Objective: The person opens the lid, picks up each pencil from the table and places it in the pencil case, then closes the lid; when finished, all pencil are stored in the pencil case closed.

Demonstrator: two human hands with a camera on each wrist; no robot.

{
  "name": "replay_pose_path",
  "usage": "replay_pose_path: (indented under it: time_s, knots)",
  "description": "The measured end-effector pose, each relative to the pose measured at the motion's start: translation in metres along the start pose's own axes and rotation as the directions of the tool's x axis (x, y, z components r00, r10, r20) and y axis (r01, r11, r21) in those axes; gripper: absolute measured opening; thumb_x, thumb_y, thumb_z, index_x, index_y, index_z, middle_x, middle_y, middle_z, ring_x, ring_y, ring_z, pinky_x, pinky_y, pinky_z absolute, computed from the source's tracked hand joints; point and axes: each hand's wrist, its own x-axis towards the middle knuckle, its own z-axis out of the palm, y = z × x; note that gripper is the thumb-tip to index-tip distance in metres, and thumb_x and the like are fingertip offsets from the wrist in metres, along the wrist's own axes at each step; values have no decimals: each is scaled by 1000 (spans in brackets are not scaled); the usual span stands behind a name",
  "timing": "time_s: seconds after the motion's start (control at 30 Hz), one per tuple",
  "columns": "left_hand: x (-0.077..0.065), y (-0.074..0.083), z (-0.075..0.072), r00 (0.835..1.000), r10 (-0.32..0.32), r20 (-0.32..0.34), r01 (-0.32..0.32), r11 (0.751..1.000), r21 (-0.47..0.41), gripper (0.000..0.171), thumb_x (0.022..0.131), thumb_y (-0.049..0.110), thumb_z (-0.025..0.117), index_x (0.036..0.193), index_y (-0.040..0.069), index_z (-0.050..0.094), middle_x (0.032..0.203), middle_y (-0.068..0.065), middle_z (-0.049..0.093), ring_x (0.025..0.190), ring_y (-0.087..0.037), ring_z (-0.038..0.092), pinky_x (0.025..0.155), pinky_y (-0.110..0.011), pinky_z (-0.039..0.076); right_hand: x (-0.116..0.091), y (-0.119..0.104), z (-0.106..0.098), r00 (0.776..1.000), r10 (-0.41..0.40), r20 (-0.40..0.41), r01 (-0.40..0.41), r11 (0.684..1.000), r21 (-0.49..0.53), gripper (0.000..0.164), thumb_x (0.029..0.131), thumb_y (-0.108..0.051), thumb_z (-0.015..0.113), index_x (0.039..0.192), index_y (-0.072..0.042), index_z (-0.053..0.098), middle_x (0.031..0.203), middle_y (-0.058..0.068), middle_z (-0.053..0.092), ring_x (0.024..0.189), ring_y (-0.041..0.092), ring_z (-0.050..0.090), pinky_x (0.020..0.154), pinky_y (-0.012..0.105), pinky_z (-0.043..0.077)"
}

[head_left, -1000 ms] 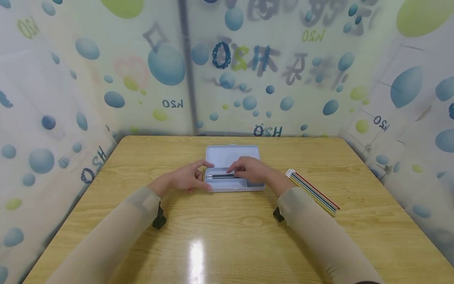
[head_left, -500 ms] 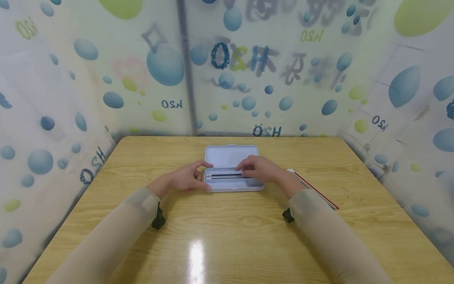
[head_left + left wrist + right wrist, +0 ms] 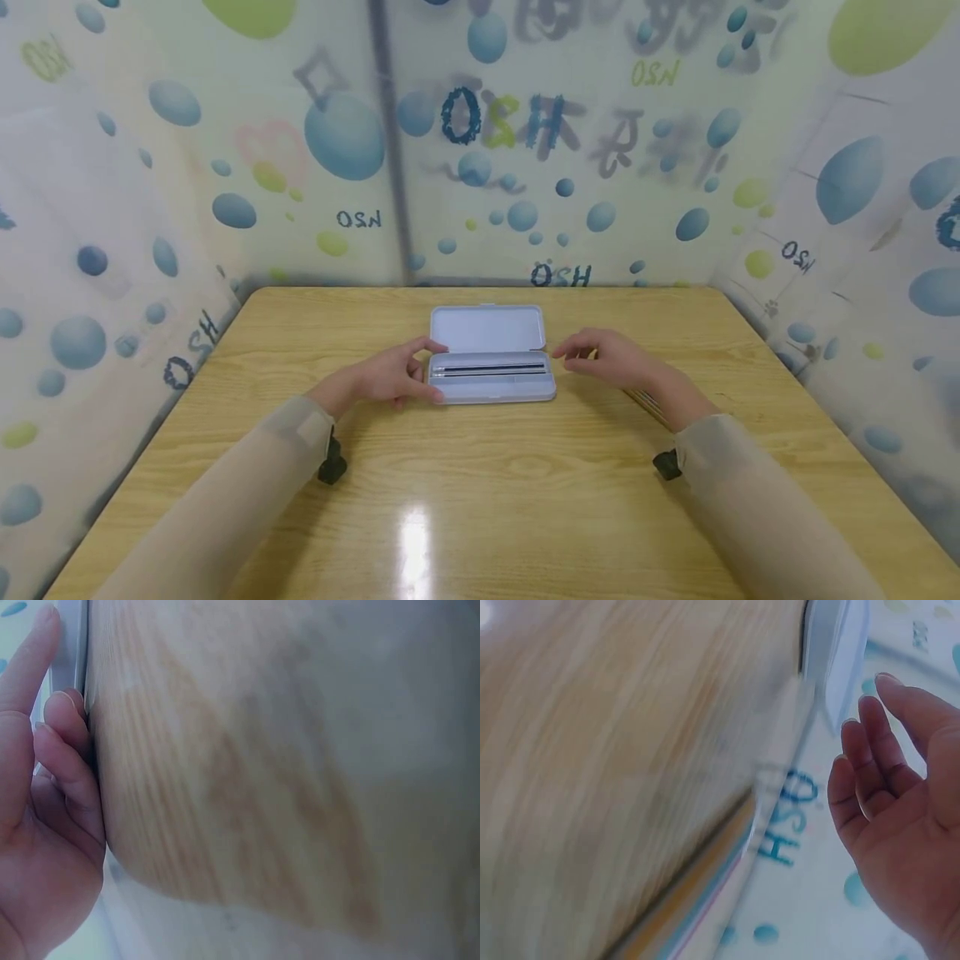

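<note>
A pale pencil case (image 3: 487,390) lies with its lid (image 3: 486,327) raised on the wooden table. Dark pencils (image 3: 491,370) rest lengthwise in its rear compartment. My left hand (image 3: 386,375) holds the case's left end, thumb at the front corner and index finger near the hinge. In the left wrist view its other fingers curl beside the case wall (image 3: 70,645). Just off the case's right end, my right hand (image 3: 611,358) is in the air with loosely bent fingers and nothing in them. Several coloured pencils (image 3: 697,881) lie beneath it, mostly hidden by the forearm in the head view.
The wooden table (image 3: 450,475) runs back to a wall covering (image 3: 600,167) printed with blue and green drops. Similar sheets hang at the left and right. A bright light reflection (image 3: 414,542) shows near the table's front.
My right hand has lifted out of the case and moved right, above the loose coloured pencils. The dark pencils in the case are now uncovered. My left hand keeps its place.
</note>
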Motion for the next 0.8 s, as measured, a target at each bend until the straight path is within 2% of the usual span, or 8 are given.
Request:
replay_pose_path:
  time_s: [0.3,0.5,0.6,0.8]
  knots:
    - [0,-1,-1,1000,0,4,0,1000,0,91,92,40,91,165,28,38,80,-2,56,54,-16,46,55,-28,45,-39,40,-27,997,65,-43,-65,998,-8,27,109,-22,70,134,-14,78,127,6,77,108,19,66,95,40,56]
    - [-1,1,-1,1000,1,-1,-1,1000,11,91,93,40,90,166,28,37,80,-2,55,54,-16,46,56,-28,45,-61,63,-41,993,120,-17,-120,993,6,29,110,-24,70,136,-14,77,128,8,76,109,19,66,91,34,56]
    - [-1,1,-1,1000,3,-1,-3,1000,13,91,93,40,90,166,27,37,80,-2,55,54,-16,46,56,-28,45,-69,76,-46,988,152,5,-152,988,1,30,110,-26,70,136,-15,76,132,9,76,113,20,67,93,36,56]
    - [0,0,-1,1000,1,1,-1,1000,16,91,93,41,90,166,28,37,80,-2,56,54,-16,47,56,-28,45,-80,94,-53,982,186,33,-185,982,-25,33,109,-30,71,138,-15,75,139,10,75,127,29,67,103,45,56]
